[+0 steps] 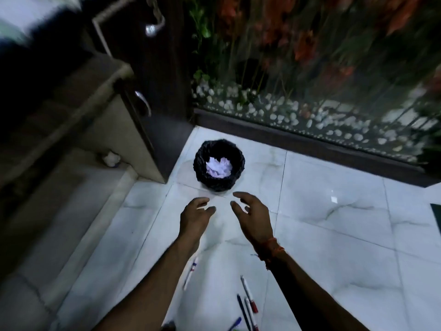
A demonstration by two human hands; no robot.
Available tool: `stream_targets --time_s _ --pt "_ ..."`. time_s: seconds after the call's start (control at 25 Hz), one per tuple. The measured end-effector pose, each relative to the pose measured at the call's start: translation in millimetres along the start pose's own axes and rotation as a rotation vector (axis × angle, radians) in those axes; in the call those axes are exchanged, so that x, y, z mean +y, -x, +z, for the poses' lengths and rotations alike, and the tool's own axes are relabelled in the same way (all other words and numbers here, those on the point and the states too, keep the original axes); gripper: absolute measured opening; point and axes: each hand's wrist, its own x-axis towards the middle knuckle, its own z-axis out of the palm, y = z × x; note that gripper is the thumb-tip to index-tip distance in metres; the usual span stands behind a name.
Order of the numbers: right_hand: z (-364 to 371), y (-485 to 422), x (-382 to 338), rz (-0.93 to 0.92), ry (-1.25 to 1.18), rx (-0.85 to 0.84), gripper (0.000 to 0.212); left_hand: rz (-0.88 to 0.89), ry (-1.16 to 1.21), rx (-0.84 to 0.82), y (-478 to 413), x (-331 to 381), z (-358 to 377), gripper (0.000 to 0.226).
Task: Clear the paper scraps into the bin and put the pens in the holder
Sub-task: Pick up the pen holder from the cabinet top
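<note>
Both hands, left hand (pixel 194 215) and right hand (pixel 250 215), hover empty-fingered near the black bin (pixel 199 161) of crumpled white scraps (pixel 218 167).

left hand (pixel 194 217) empty | right hand (pixel 250 215) empty | scraps (pixel 219 167) in bin (pixel 202 151) | pens (pixel 249 295) on floor (pixel 334 235)

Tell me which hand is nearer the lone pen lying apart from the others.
Left. The left hand is just above the lone pen in the picture; the right hand is also above it, but well off to its right.
</note>
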Motion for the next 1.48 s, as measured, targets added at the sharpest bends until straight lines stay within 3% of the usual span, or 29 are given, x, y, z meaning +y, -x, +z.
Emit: stream_targets --time_s 0.32,0.56,0.76,0.96,1.08,1.2,1.36,1.48 --pt "-98 86 -267 -0.049 -0.119 -0.155 0.022 0.025 0.148 0.130 189 220 -104 0.021" --pt "-72 84 -400 -0.169 -0.121 -0.295 0.019 0.133 0.267 0.278 239 311 -199 0.028" --pt "10 44 -481 -0.285 -0.070 -0.337 0.018 0.134 0.320 0.348 183 340 -300 0.022" --pt "100 -14 -540 -0.302 -0.054 -0.328 0.022 0.186 0.215 0.418 102 376 -368 0.027" --pt "139 -50 -570 -0.350 0.081 -0.326 0.031 0.203 0.066 0.405 55 401 -390 0.037" --pt "169 -90 -595 -0.454 0.152 -0.289 0.043 0.334 -0.240 0.406 9 420 -400 0.050" --pt "192 -128 -616 -0.467 0.343 -0.368 0.058 0.402 -0.540 0.393 -38 432 -405 0.067" --pt "197 -135 -618 -0.435 0.374 -0.429 0.060 0.394 -0.670 0.387 -63 434 -408 0.061"
